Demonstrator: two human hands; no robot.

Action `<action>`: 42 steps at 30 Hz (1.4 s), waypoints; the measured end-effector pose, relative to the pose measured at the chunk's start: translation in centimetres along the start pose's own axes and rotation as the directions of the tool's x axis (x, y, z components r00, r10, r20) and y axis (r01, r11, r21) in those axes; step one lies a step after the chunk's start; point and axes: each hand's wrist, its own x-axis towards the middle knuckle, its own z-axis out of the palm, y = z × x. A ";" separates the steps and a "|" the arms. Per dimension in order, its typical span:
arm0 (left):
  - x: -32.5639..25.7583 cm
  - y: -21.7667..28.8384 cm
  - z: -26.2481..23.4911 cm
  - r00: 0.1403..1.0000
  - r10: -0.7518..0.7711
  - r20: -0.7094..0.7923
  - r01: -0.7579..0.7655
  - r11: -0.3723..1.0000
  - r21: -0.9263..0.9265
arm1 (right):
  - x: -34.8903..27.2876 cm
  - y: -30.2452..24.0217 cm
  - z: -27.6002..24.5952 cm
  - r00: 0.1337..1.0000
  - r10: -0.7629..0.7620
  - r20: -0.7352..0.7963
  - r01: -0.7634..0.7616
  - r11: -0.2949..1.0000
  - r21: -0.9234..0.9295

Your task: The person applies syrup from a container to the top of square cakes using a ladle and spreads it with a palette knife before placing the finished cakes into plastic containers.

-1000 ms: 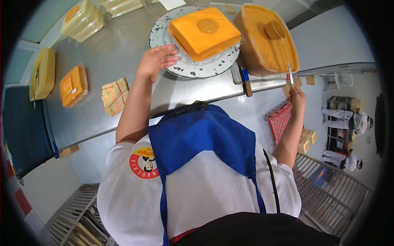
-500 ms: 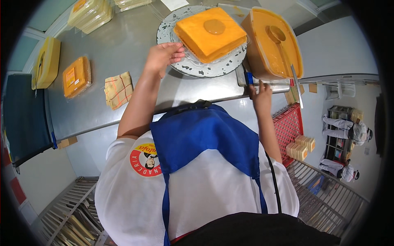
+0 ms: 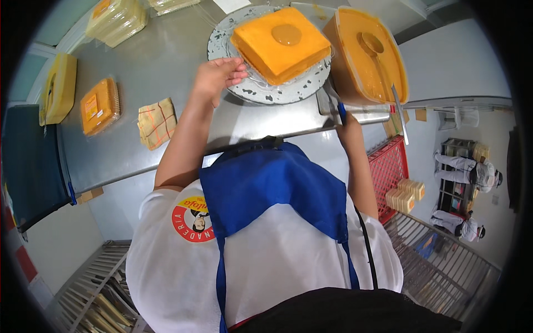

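Note:
A square orange cake (image 3: 300, 53) with a round pool of caramel-coloured filling (image 3: 286, 35) on top sits on a clear plastic base. Under it is a speckled, worn round turntable (image 3: 268, 97). At the turntable's left side is my left hand (image 3: 219, 77), its fingers bent and pressed together near the base's edge; what they hold, if anything, cannot be made out. My right hand (image 3: 348, 132) grips a blue-handled spatula (image 3: 342, 112), its metal blade pointing up beside the turntable, above a shallow metal tray (image 3: 327, 105).
An orange-filled tub (image 3: 355, 72) with a ladle (image 3: 371, 42) stands right of the turntable. Leftward lie a folded checked cloth (image 3: 157, 123), a packed orange cake (image 3: 100, 106) and a yellow container (image 3: 60, 89). Clear packages (image 3: 117, 22) are stacked behind. Two people (image 3: 472, 172) are far right.
My right hand has closed around the blue handle and lifted the spatula, tilting it. My left hand stays beside the turntable. The whole view has shifted slightly.

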 end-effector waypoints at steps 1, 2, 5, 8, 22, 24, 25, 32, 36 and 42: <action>-0.3 0.1 0.0 1.000 -0.010 -0.001 0.010 1.000 -0.019 | -1.0 0.7 -1.1 0.997 0.040 0.068 -0.044 0.997 0.057; -0.5 0.1 0.1 1.000 0.003 -0.005 -0.003 1.000 -0.028 | -2.4 1.5 -2.6 0.941 0.190 0.279 -0.288 0.883 0.370; -1.0 0.0 0.1 1.000 0.004 -0.006 -0.005 0.999 -0.043 | -7.9 1.5 -7.2 0.836 0.160 0.526 -0.548 0.302 0.780; -0.9 -0.3 0.2 1.000 -0.007 -0.003 0.007 0.997 -0.080 | -10.2 3.8 -7.8 0.930 0.101 0.353 -0.367 0.204 0.908; -1.4 -0.6 0.3 1.000 0.017 -0.018 -0.019 0.996 -0.089 | 1.3 -16.7 -11.1 0.928 -0.188 -0.322 0.207 0.978 0.027; -1.1 -0.9 0.2 1.000 0.021 -0.012 -0.022 0.995 -0.102 | 0.8 -17.5 -10.8 0.889 -0.273 -0.368 0.272 0.961 -0.055; -1.1 -0.9 0.3 0.999 0.032 0.002 -0.031 0.993 -0.113 | 1.1 -17.3 -10.6 0.891 -0.274 -0.362 0.272 0.961 -0.056; -1.3 -0.9 0.5 0.999 0.022 -0.026 -0.025 0.995 -0.101 | 2.2 -16.3 -10.1 0.896 -0.223 -0.384 0.210 0.975 -0.076; -1.1 -0.9 0.5 0.999 0.024 -0.037 -0.028 0.995 -0.100 | 0.7 -18.7 -10.0 0.910 -0.226 -0.349 0.233 0.972 -0.023; -0.9 -0.8 0.5 0.999 0.011 -0.043 -0.015 0.996 -0.090 | 4.2 -17.3 -9.9 0.729 -0.434 -0.529 0.324 0.900 -0.291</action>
